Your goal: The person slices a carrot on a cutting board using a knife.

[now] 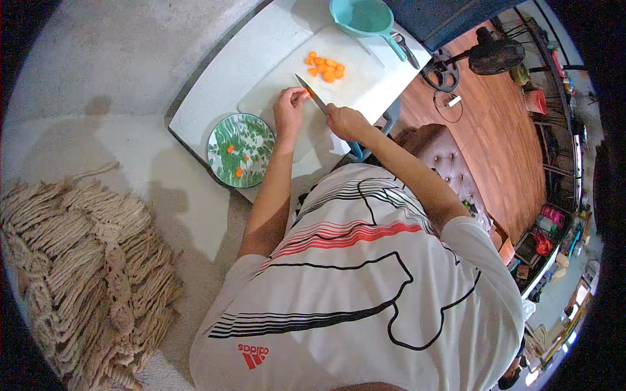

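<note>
My left hand [289,112] is closed on a small piece of carrot [306,94] over the white cutting board [267,98]. In my right hand [347,122] is a kitchen knife [313,95], its blade slanting up and left beside the carrot piece. Whether the blade touches the carrot I cannot tell. Just beyond the knife tip lies a pile of cut carrot pieces [325,66] on the board. To the left of my left hand, a green-and-white patterned plate [222,133] holds a few small orange bits.
A teal strainer [365,18] with a handle sits at the table's far end, beside a black-handled utensil [407,51]. The white table [212,101] stands near the wall. Rope-like macramé [91,280] hangs at left. A black fan [492,52] and tufted brown seat [450,156] are at right.
</note>
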Demonstrator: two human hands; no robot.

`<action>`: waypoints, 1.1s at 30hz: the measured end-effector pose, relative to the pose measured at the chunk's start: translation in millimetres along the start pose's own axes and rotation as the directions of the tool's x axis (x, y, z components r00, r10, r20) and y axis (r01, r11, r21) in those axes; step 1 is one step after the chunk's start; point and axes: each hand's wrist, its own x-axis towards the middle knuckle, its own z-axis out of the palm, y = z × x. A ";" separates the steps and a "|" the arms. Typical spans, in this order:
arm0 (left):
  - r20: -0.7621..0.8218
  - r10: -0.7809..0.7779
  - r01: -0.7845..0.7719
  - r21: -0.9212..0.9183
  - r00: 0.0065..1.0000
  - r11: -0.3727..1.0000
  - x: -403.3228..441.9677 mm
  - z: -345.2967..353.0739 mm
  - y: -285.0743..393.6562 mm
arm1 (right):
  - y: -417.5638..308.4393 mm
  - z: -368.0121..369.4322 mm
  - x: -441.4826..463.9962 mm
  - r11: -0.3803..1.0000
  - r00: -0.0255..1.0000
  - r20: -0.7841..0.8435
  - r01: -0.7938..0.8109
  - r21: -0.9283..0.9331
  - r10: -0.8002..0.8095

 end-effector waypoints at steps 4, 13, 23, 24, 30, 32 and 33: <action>0.047 -0.069 0.071 -0.031 0.997 0.997 0.4 6.8 -1.3 | -0.6 0.2 0.7 1.000 1.000 0.002 0.010 0.011 -0.010; 0.071 0.211 -0.221 0.190 0.975 0.957 -7.5 -0.4 -0.8 | 12.3 11.3 -2.9 0.999 0.999 0.011 -0.040 0.037 0.039; 0.051 0.149 -0.153 0.080 0.988 0.985 -1.0 -1.5 7.7 | 21.3 9.8 -12.3 0.994 0.998 -0.043 -0.042 0.104 0.047; 0.071 0.133 -0.140 0.095 0.989 0.986 -0.5 -2.8 7.8 | 21.5 9.0 -13.4 0.993 0.998 -0.047 -0.039 0.110 0.044; 0.143 0.245 -0.278 0.301 0.959 0.912 1.7 -7.8 1.1 | 25.8 13.7 -11.7 0.992 0.997 -0.064 -0.024 0.125 0.033; 0.149 0.294 -0.330 0.377 0.944 0.866 1.0 -6.9 0.7 | 28.2 16.9 -9.9 0.992 0.997 -0.063 -0.034 0.123 0.042; 0.103 0.217 -0.237 0.284 0.971 0.929 0.2 -4.8 1.9 | 28.1 16.6 -9.7 0.991 0.997 -0.053 -0.042 0.124 0.049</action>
